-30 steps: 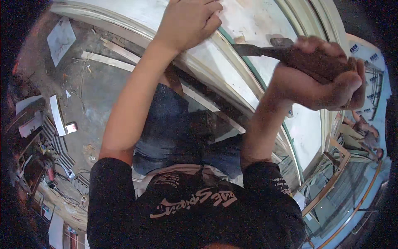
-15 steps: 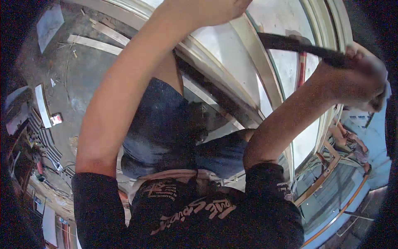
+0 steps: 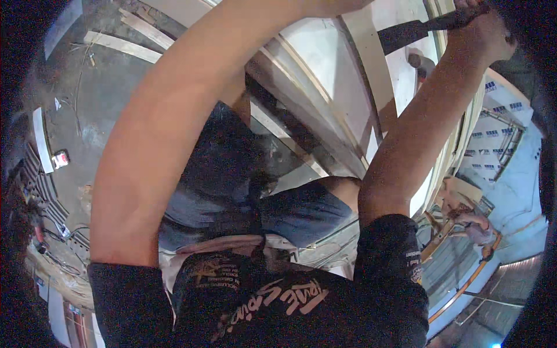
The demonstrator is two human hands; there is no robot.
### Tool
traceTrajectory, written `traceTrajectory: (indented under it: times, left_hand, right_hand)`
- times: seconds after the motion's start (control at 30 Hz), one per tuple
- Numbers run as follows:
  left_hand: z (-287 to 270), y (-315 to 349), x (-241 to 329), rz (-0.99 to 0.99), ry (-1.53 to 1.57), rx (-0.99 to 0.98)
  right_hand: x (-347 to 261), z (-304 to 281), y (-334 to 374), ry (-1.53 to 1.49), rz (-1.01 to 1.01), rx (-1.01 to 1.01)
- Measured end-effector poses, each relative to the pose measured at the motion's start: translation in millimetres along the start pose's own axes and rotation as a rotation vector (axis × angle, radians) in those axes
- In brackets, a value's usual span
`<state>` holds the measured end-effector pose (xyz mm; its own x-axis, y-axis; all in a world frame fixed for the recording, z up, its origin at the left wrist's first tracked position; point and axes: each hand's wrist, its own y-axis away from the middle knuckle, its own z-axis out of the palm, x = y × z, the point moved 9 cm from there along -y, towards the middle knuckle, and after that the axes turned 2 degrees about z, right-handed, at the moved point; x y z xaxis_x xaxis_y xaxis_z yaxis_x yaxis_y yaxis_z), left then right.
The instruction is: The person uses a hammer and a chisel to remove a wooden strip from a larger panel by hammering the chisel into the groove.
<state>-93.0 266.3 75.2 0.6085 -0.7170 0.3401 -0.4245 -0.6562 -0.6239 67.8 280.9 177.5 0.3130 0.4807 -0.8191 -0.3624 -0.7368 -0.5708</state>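
My right hand [image 3: 489, 39] is closed round the handle of a dark flat-bladed tool [image 3: 401, 37] at the upper right. The blade points left, toward a pale wooden slat [image 3: 366, 49]; I cannot make out its exact kind. My left hand [image 3: 333, 6] reaches the top edge beside the slat's upper end. Its fingers are cut off by the picture's edge, so their grip is hidden. Below the blade lies what looks like a hammer [image 3: 415, 60], partly hidden by my right forearm. Under both hands is a large white panelled frame [image 3: 316, 55] with wooden strips.
Long wooden boards [image 3: 125, 47] lie on the grey floor at the left. A white strip [image 3: 42, 139] and a small red-and-white packet [image 3: 60, 159] lie farther left. Another person [image 3: 473, 223] is low at the right, near wooden pieces and an orange hose-like line [image 3: 467, 284].
My right hand has moved up and slightly left with the dark tool, which was blurred before. My left hand has shifted a little right. The view has turned slightly.
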Motion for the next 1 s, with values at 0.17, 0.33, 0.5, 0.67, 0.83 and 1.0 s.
traceTrajectory:
  times: [0.17,0.33,0.5,0.67,0.83,1.0]
  left_hand:
    - [-1,4,-3,-0.03,0.036,0.005]
    - [-5,-6,4,-0.024,0.082,0.028]
    - [-8,0,1,-0.017,0.031,-0.006]
    - [-24,-1,9,0.055,0.076,0.095]
    - [-39,4,16,0.11,0.108,0.189]
    - [-46,8,36,0.247,0.108,0.218]
  right_hand:
    - [68,-35,-61,-0.058,0.29,-0.056]
    - [49,-151,-71,0.892,-0.34,-0.237]
    - [-27,-151,73,0.292,0.043,0.526]
    - [-68,-143,121,-0.273,0.105,0.544]
    - [-115,-131,156,-0.271,0.01,0.31]
    - [-175,-101,151,0.122,-0.395,0.222]
